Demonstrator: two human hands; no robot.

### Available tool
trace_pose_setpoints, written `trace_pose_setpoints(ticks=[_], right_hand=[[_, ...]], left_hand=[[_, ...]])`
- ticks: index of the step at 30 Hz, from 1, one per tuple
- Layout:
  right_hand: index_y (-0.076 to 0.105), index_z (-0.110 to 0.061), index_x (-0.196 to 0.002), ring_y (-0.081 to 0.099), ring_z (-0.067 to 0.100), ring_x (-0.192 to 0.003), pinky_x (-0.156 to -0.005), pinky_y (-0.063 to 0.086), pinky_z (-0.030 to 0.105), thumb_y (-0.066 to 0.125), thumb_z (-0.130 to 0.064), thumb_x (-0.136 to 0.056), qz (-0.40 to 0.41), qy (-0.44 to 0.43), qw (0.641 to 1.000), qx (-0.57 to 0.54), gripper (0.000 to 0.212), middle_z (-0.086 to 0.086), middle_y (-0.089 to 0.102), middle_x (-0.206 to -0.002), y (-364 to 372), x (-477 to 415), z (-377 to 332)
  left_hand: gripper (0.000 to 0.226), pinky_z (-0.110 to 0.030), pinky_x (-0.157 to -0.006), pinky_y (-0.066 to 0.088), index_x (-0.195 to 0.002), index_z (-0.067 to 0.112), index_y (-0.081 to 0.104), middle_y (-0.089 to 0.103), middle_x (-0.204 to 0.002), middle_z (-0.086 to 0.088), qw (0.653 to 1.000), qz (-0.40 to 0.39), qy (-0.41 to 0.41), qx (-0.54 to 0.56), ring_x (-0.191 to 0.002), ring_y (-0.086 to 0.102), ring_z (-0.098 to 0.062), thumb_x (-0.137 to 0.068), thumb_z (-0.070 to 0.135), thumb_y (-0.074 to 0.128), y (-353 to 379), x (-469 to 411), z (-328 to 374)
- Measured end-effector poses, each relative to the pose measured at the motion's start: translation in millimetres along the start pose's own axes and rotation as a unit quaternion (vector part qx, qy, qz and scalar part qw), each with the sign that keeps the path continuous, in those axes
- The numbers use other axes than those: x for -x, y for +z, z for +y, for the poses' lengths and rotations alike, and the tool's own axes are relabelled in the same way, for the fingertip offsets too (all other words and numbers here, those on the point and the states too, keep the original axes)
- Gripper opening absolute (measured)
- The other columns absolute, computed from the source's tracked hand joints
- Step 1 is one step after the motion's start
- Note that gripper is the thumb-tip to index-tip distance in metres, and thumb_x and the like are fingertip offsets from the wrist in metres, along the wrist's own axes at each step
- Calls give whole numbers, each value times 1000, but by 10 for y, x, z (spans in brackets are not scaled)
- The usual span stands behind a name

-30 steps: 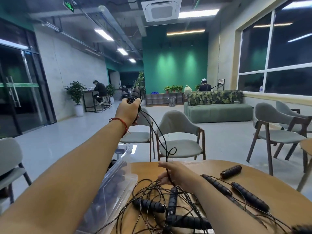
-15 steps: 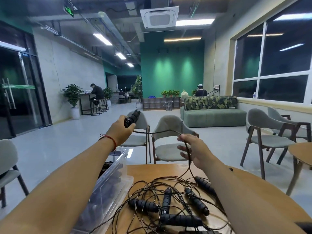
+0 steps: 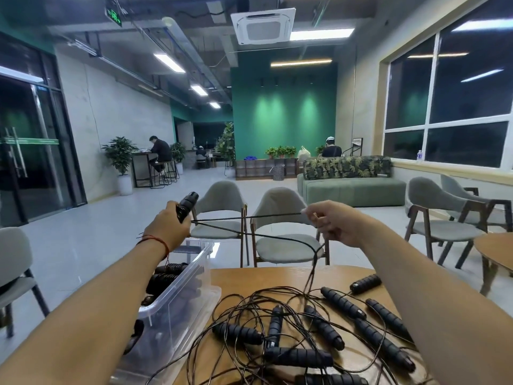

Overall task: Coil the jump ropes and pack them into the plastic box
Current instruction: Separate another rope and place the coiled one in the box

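Note:
My left hand (image 3: 169, 227) grips a black jump rope handle (image 3: 187, 206), raised above the clear plastic box (image 3: 177, 298). A thin black cord (image 3: 249, 217) runs taut from that handle to my right hand (image 3: 330, 220), which pinches it at chest height. A second strand slopes down from the handle to the tangle of jump ropes (image 3: 302, 329) on the round wooden table (image 3: 249, 279). Several black ribbed handles lie in that tangle. The box holds coiled black ropes (image 3: 166, 276) at its far end.
Two grey chairs (image 3: 283, 218) stand just beyond the table edge. More chairs and a second wooden table (image 3: 497, 248) are at the right. A green sofa (image 3: 352, 187) sits farther back, and people sit at distant desks.
My left hand has come down from head height with the handle. My right hand has risen off the tangle and moved right, drawing the cord out taut between both hands.

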State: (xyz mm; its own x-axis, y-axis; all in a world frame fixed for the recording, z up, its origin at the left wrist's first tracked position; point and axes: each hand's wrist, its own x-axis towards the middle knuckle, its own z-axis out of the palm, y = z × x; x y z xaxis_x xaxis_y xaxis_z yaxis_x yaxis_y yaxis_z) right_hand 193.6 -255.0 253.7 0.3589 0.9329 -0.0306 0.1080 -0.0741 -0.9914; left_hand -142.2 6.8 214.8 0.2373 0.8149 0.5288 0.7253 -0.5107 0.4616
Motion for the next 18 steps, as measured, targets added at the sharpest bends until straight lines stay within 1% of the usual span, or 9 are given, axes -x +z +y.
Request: trace_pose_setpoints(ticks=[2,4,6,8,9,11,15,16,18], right_hand=[[56,-22,-82,28,12,-52,-66,58,30,71,-23,-96,-24,2,999,-46,20,-6,30,-61,18,56,50],[49,-24,-74,27,13,-52,-85,64,41,69,-19,-97,-40,-4,991,-124,31,-6,26,-59,34,74,118],[47,-24,-72,21,11,-51,-65,57,29,70,-19,-97,-72,-9,985,-160,34,-8,25,-62,23,80,172],[50,-23,-74,21,9,-53,-48,34,19,70,-22,-96,-82,-13,990,-114,29,-7,30,-65,-34,94,224],[51,-22,-76,25,9,-54,-47,31,19,69,-23,-95,-77,-21,994,-75,27,-5,35,-68,-86,105,240],[48,-21,-76,34,12,-57,-50,38,21,68,-23,-93,-62,-30,997,-37,27,1,43,-71,-173,164,257],[48,-20,-74,38,17,-58,-72,62,37,70,-18,-86,-19,-26,972,-234,26,-1,32,-64,-220,179,301],[46,-21,-72,33,15,-57,-73,62,38,71,-18,-86,-4,-19,961,-276,29,-4,24,-64,-219,169,323],[42,-24,-70,17,12,-57,-56,46,25,73,-22,-85,-12,-1,961,-276,35,-8,18,-69,-223,160,368]], left_hand=[[35,-44,-71,54,-128,18,46,63,-103,-11,1000,17,-24,-7,-84,64,-31,-103,38,58,-54,-47,13],[36,-43,-70,48,-129,15,46,61,-103,-12,998,28,-40,-26,-85,61,-33,-103,38,56,-97,-73,49],[37,-43,-71,45,-130,14,46,57,-103,-12,997,40,-38,-56,-85,58,-34,-104,38,55,-128,-86,85],[38,-44,-71,44,-132,11,45,54,-103,-13,995,56,-41,-77,-83,56,-36,-104,36,55,-161,-96,80],[40,-45,-71,44,-133,9,44,55,-105,-14,993,67,-44,-83,-83,55,-37,-104,34,56,-178,-116,66],[44,-47,-72,46,-136,8,43,59,-110,-19,992,84,-58,-81,-85,59,-41,-103,33,57,-207,-161,21],[45,-50,-74,50,-137,7,42,60,-113,-22,990,91,-63,-87,-90,65,-46,-103,32,57,-260,-226,-71],[45,-51,-75,50,-136,6,42,60,-113,-23,989,90,-63,-97,-91,65,-47,-103,32,57,-275,-229,-100],[44,-52,-76,51,-136,5,42,59,-114,-25,987,85,-63,-121,-93,66,-49,-103,31,56,-299,-224,-187]])
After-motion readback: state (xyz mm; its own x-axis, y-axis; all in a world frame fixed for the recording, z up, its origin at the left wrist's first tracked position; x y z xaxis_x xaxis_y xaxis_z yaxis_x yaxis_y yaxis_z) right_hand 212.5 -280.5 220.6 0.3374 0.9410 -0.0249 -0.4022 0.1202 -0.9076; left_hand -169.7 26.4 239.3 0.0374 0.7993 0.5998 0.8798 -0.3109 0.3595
